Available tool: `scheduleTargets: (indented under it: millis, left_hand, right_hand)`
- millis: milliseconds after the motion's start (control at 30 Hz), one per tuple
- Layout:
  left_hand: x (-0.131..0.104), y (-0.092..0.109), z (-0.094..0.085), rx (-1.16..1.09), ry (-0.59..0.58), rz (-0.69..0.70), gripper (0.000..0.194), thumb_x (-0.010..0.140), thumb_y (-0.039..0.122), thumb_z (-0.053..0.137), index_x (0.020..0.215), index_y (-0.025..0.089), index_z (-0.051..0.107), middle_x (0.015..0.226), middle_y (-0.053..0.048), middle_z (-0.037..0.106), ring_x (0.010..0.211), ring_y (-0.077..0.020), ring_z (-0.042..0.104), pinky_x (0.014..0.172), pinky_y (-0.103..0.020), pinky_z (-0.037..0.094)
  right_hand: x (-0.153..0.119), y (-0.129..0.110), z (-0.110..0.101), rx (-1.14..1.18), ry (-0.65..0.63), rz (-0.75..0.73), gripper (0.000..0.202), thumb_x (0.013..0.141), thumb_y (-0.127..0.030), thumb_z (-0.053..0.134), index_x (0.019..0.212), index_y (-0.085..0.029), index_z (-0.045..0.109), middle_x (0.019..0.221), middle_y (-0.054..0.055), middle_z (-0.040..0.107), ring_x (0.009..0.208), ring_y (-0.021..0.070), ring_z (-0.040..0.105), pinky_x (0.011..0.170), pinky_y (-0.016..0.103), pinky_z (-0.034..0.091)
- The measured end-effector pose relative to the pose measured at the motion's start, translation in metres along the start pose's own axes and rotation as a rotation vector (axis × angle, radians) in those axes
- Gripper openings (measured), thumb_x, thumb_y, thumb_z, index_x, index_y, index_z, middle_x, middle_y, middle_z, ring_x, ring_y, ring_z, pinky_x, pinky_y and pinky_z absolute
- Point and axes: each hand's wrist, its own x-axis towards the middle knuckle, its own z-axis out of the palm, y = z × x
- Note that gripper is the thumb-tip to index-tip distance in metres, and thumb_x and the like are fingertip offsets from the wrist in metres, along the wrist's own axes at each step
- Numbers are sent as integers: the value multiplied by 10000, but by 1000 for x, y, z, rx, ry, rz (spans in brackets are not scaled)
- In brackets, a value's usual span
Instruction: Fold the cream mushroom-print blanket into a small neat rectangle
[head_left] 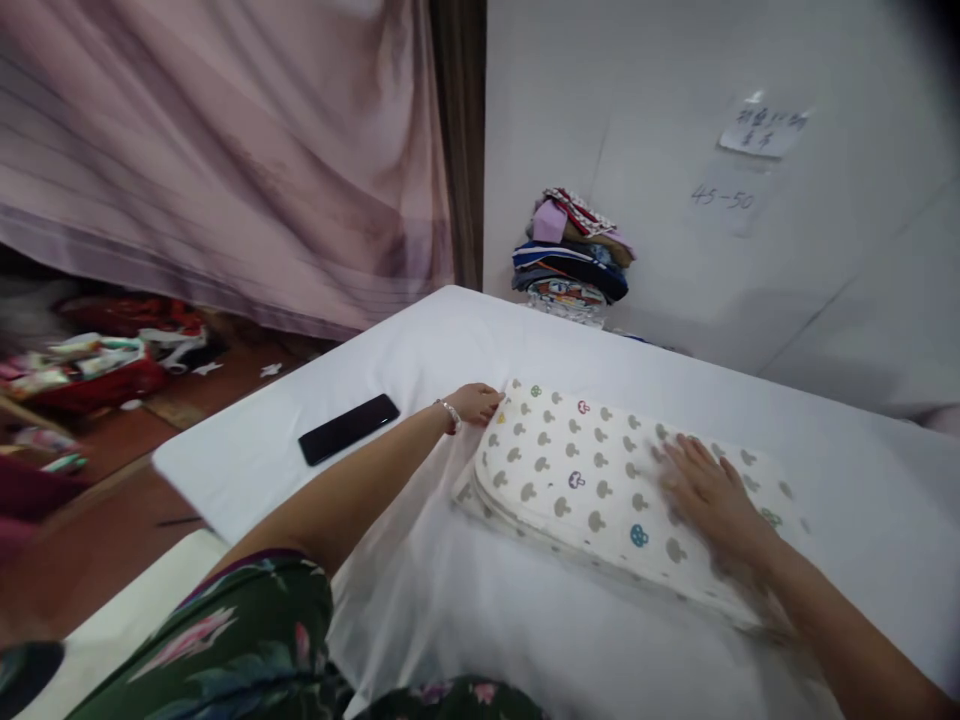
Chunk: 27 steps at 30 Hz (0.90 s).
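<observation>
A folded white cloth [577, 470] with a mushroom print in grey and a few colours lies on the white-covered table, several layers showing along its near edge. At its far left corner, my left hand [477, 403] has its fingers closed on the edge of the fabric. My right hand [705, 490], a little blurred, rests flat on the top layer toward the right end, fingers stretched out. Part of the cloth's right end is hidden beneath my right hand and forearm.
A black phone [349, 428] lies on the table [247, 430] to the left. Beyond the far edge, a stack of folded clothes [574, 250] stands against the white wall. A pink curtain [300, 150] hangs at the left, above a red container [112, 380] on the floor.
</observation>
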Motion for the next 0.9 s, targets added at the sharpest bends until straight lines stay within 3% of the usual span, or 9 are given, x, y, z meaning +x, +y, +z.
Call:
scheduleTargets:
  millis: [100, 233, 333, 433, 567, 667, 767, 900]
  left_hand:
    - [-26, -20, -6, -49, -21, -30, 375, 775, 397, 608, 1031, 131, 544, 1019, -115, 659, 766, -156, 644, 618, -243, 525]
    - [-65, -41, -9, -73, -44, -50, 334, 739, 385, 637, 947, 134, 565, 917, -89, 670, 669, -144, 632, 579, -254, 509]
    - [-91, -50, -7, -58, -47, -48, 275, 737, 380, 622, 864, 139, 584, 741, -46, 663, 609, -141, 616, 536, -246, 488]
    - [-108, -55, -4, -17, -23, -56, 240, 736, 373, 609, 799, 142, 592, 616, -17, 628, 556, -132, 593, 495, -230, 464]
    - [-115, -59, 1, 56, -6, -28, 225, 735, 369, 602, 781, 148, 603, 499, 17, 570, 468, -114, 549, 460, -215, 432]
    - [-114, -63, 4, 86, 3, 17, 220, 744, 370, 585, 797, 158, 601, 464, 39, 538, 416, -95, 505, 437, -201, 403]
    - [-111, -70, 7, 116, 27, 62, 217, 751, 375, 570, 813, 169, 596, 479, 46, 532, 411, -90, 493, 429, -197, 384]
    - [-109, -80, 10, 160, 94, 160, 214, 735, 356, 589, 868, 189, 605, 617, 34, 605, 449, -80, 503, 479, -204, 406]
  right_hand:
    - [-13, -27, 8, -3, -32, -136, 558, 898, -553, 233, 1394, -310, 315, 1490, 12, 197, 1363, 250, 167, 1089, 507, 178]
    - [-18, -36, 13, -11, -70, -136, 579, 896, -571, 217, 1397, -296, 315, 1501, 27, 162, 1361, 275, 163, 1081, 533, 169]
    - [-16, -48, 5, 24, -81, -118, 579, 901, -563, 207, 1395, -282, 324, 1500, 39, 164, 1364, 282, 147, 1082, 540, 156]
    - [-15, -85, -10, 111, -76, -191, 560, 912, -532, 220, 1398, -271, 317, 1492, 40, 197, 1369, 264, 137, 1092, 528, 144]
    - [-14, -158, -26, 304, -100, -413, 493, 922, -452, 319, 1375, -261, 353, 1419, 55, 377, 1329, 247, 280, 1081, 504, 223]
    - [-9, -203, -25, 420, 4, -486, 381, 899, -379, 422, 1244, -241, 507, 1245, 77, 551, 1181, 250, 464, 987, 452, 368]
    - [-3, -230, -16, 432, 61, -465, 305, 860, -339, 499, 1127, -212, 573, 1057, 85, 613, 991, 240, 542, 861, 404, 441]
    - [0, -246, -5, 411, 53, -390, 204, 861, -299, 476, 989, -222, 615, 877, 56, 604, 857, 213, 543, 765, 355, 447]
